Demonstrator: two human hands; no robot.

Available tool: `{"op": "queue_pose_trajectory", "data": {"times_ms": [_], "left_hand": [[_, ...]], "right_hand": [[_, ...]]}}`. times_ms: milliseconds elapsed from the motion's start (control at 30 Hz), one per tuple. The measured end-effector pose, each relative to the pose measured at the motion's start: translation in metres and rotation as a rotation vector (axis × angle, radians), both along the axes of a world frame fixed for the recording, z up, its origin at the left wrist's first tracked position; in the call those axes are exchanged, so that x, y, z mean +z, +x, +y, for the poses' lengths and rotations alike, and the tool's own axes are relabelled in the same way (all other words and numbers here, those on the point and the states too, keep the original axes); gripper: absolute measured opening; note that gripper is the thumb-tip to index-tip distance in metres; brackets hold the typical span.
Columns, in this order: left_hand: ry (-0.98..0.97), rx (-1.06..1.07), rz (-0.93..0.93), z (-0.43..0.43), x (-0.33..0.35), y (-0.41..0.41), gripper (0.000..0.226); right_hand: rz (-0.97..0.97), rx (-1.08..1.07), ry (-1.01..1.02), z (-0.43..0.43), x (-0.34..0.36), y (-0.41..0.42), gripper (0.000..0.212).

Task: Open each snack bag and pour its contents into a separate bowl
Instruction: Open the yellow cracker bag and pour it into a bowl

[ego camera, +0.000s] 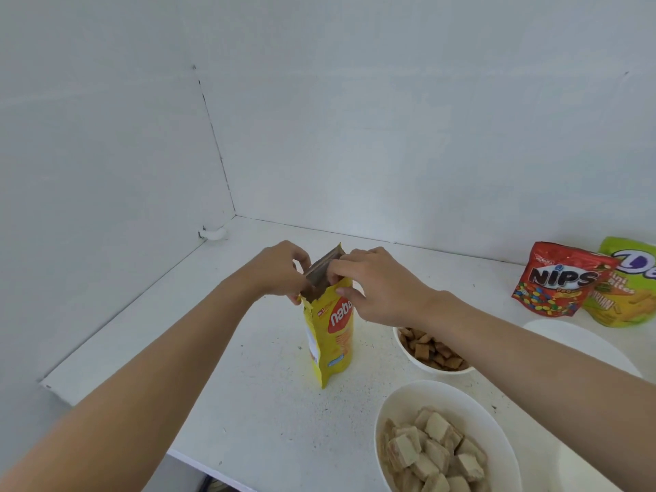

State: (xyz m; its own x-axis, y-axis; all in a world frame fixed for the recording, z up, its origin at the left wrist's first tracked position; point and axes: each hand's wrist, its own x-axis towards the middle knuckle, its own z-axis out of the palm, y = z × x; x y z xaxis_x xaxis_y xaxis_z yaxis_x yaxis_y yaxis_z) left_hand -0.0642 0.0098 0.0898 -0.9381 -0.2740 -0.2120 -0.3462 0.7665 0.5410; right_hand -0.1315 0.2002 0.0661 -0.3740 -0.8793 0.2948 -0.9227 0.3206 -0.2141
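A tall yellow Nabati snack bag [332, 339] stands upright on the white table [262, 413], its top torn open with the silver inner side showing. My left hand [280, 269] pinches the left side of the bag's top. My right hand [376, 287] pinches the right side of the top flap. A white bowl [419, 363] of small brown squares sits right of the bag. A nearer white bowl [394, 413] holds pale wafer pieces. A red Nips bag [557, 278] and a green-yellow bag [628, 292] stand at the far right.
An empty-looking white bowl [568, 335] lies partly behind my right forearm. White walls close the table at the back and left, meeting in a corner. The table's front edge [198, 459] runs near the bottom left.
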Motion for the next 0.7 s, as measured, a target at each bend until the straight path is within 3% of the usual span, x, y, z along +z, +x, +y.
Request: {"op": "queue_pose_trajectory", "data": {"times_ms": [67, 267, 567, 700], "left_hand": [[-0.026, 0.016, 0.015, -0.003, 0.004, 0.0, 0.006], [0.111, 0.208, 0.15, -0.033, 0.003, -0.005, 0.02], [0.218, 0.061, 0.11, -0.023, -0.008, -0.001, 0.018], [0.198, 0.049, 0.159, -0.03, -0.009, -0.003, 0.015]], "right_hand": [[0.028, 0.01, 0.041, 0.005, 0.0, -0.006, 0.006], [0.048, -0.009, 0.091, 0.014, 0.001, -0.026, 0.015], [0.062, -0.052, 0.017, 0.004, -0.012, -0.025, 0.021], [0.093, -0.067, -0.021, 0.0, -0.015, -0.03, 0.013]]}}
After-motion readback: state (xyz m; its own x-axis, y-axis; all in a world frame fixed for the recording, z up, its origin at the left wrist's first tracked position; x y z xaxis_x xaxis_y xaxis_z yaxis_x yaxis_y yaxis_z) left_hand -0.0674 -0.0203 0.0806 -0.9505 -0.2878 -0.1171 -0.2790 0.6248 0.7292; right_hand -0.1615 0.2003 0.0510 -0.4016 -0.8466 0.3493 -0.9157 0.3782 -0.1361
